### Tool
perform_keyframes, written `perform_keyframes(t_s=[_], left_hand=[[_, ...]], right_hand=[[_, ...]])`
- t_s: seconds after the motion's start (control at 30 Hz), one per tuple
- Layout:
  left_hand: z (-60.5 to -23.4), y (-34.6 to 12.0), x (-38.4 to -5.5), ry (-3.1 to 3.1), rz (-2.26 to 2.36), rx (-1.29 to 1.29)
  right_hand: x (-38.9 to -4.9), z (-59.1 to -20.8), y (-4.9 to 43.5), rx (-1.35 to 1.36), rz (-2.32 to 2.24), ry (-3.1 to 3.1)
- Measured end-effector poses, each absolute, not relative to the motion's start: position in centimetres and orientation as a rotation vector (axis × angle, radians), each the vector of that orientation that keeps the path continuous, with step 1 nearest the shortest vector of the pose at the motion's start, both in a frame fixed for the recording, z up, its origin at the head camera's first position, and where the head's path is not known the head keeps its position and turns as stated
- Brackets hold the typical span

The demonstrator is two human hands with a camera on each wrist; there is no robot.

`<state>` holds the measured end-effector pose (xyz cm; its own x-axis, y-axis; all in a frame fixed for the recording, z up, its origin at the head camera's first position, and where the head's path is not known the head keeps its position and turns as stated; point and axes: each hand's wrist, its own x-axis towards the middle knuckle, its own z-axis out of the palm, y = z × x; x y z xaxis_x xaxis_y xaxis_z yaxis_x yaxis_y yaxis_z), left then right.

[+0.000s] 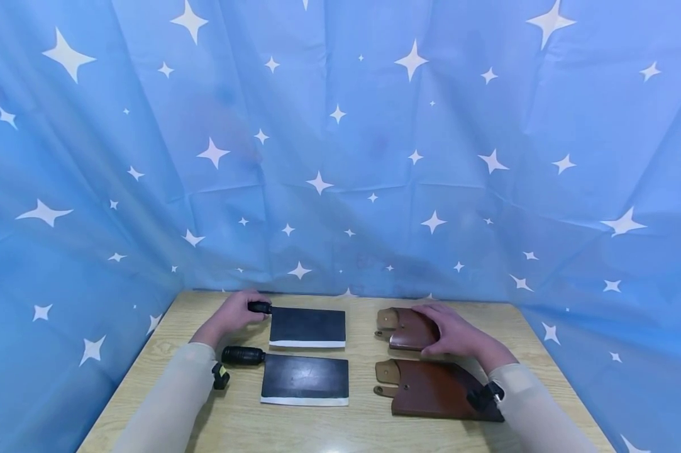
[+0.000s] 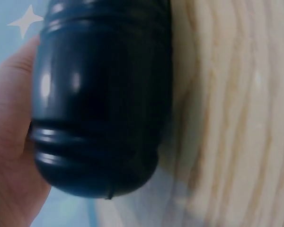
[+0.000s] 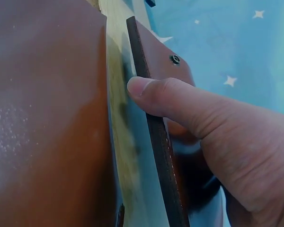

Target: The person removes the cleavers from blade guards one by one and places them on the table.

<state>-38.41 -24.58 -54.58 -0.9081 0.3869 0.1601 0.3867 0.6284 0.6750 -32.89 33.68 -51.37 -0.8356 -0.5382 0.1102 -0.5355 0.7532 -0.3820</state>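
My left hand (image 1: 239, 313) grips the black handle of the far cleaver (image 1: 308, 325), whose dark blade has a bright band along its near edge. A matching near cleaver (image 1: 305, 379) lies in front of it, and its ribbed black handle (image 2: 102, 104) fills much of the left wrist view. My right hand (image 1: 452, 329) holds the far brown leather sheath (image 1: 407, 329) by its sides. In the right wrist view the thumb (image 3: 165, 97) presses on that sheath's thick stitched edge. A larger near sheath (image 1: 436, 390) lies under my right wrist, its tan strap facing left.
The wooden table (image 1: 317, 434) carries all four pieces, cleavers at left and sheaths at right. A blue star-patterned curtain (image 1: 368, 157) hangs around its back and sides. A strip of bare table runs between the blades and the sheaths.
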Motion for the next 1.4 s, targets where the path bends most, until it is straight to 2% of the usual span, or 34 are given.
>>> perform_keyframes(t_s=[0.47, 1.4], left_hand=[[-55.5, -24.6, -38.8, 2.840, 1.090, 0.707], [-55.1, -24.4, -39.1, 2.793, 1.033, 0.612]], right_hand=[[-33.4, -52.1, 33.7, -0.851, -0.580, 2.906], [-34.6, -52.6, 33.5, -0.729, -0.568, 2.724]])
